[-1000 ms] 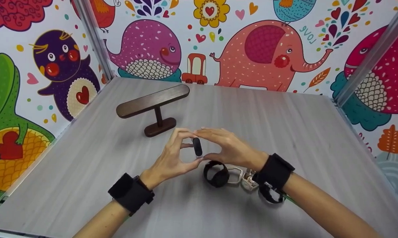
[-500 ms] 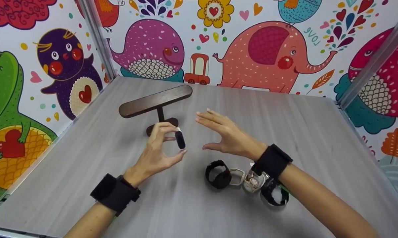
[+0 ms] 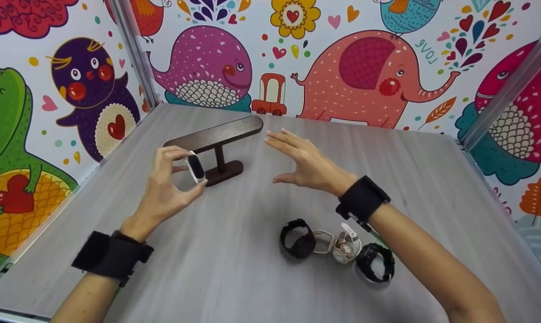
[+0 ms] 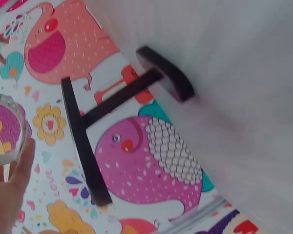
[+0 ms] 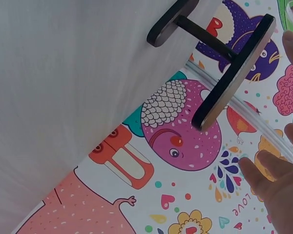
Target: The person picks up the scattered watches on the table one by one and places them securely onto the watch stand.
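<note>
A fitness band [image 3: 196,166] with a black screen and a white strap is pinched between the thumb and fingers of my left hand [image 3: 156,195]. In the left wrist view the strap [image 4: 25,127] forms a closed pale ring. The hand holds it upright above the table, in front of the left end of a dark wooden T-shaped stand [image 3: 227,133]; whether they touch cannot be told. My right hand [image 3: 317,166] hovers right of the stand, fingers spread and holding nothing. Nearer me lie a black watch [image 3: 302,246], a pale-framed strap [image 3: 324,242], a white watch [image 3: 345,249] and another black watch [image 3: 377,264].
The grey table [image 3: 243,278] carries the stand towards its back left. Cartoon-printed walls [image 3: 342,80] enclose the back and sides, with metal posts [image 3: 138,54] at the corners. Each wrist wears a black strap.
Both hands held the band together at first. The right hand let go, opened and moved back slightly; the left hand carried the band leftwards and up to the stand's left end.
</note>
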Tool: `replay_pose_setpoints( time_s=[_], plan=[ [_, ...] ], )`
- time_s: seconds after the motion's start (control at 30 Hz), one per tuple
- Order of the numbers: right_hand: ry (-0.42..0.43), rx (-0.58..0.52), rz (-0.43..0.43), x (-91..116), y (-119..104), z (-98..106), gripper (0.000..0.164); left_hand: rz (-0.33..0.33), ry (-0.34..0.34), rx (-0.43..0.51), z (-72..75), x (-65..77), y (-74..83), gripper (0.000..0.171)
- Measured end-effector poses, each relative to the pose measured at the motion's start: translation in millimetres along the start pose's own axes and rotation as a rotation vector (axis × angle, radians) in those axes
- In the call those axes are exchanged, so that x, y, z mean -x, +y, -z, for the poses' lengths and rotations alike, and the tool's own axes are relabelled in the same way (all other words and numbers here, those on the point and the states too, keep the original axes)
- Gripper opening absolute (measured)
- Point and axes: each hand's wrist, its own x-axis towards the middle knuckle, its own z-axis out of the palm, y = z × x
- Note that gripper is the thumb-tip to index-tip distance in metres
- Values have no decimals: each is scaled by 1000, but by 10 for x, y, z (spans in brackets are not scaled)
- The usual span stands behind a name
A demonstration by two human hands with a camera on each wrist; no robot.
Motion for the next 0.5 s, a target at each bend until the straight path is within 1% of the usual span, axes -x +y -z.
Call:
replay_pose_setpoints(
  time_s=[0.17, 0.37, 0.5],
  plan=[
    [-18, -10, -16, -48, 92, 7, 87, 45, 22, -79, 163, -19, -72, 62],
    [-54, 17, -65, -180, 183, 54, 90, 99, 52, -97, 277, -35, -161, 59],
    [-64, 24, -93, -302, 227, 66, 91, 152, 51, -111, 333, -26, -237, 60]
  ],
)
